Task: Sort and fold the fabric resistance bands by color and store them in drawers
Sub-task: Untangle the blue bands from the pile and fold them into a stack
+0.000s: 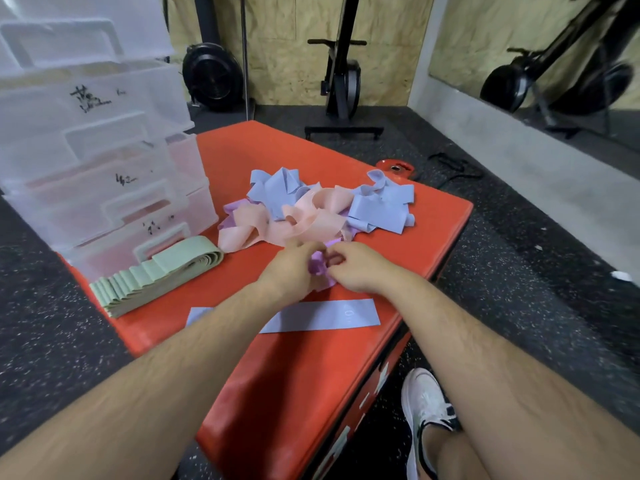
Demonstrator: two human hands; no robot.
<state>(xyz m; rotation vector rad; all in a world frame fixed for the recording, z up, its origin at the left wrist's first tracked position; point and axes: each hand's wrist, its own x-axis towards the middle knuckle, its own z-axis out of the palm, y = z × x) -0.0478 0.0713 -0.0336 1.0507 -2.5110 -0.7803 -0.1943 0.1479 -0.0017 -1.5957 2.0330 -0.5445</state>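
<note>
Purple band (pixel 319 269) is crumpled, lilac, mostly hidden.

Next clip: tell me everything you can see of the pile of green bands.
The green bands are pale sage, matte fabric, folded flat and overlapped in a fanned row, edges stepped like stairs. The row lies diagonally on the left of the red padded box, just before the clear drawer unit, its far end by the lowest drawer's handle; contact there is unclear. The left hand and right hand hold a purple band elsewhere, not touching it.
</note>
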